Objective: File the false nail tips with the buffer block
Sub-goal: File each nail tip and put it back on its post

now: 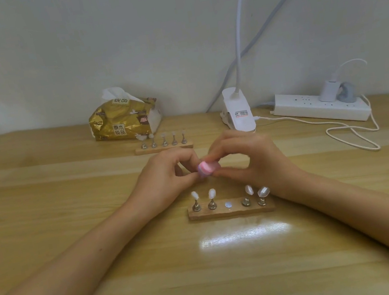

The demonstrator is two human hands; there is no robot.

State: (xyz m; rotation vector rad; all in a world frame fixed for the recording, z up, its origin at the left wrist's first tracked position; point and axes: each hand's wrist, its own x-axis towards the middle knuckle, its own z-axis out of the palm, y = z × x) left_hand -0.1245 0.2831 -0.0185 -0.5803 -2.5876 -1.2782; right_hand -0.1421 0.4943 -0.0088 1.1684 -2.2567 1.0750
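My right hand (254, 160) grips a small pink buffer block (207, 167) between thumb and fingers, above the table's middle. My left hand (167, 177) has its fingers curled and pinches a small piece against the block's left end; the fingers hide most of that piece. Just in front of both hands lies a wooden stand (232, 211) with four pale false nail tips on metal posts, such as the nail tip (194, 195) at far left and the nail tip (263, 191) at far right. The stand's middle spot (228, 204) shows only a bare round disc.
A second wooden stand (164, 147) with several nail tips sits behind the hands. Farther back are a gold tissue pack (123, 123), a white clip lamp base (237, 111) and a white power strip (320, 107) with a looping cable (355, 132) at right. The wall is close behind.
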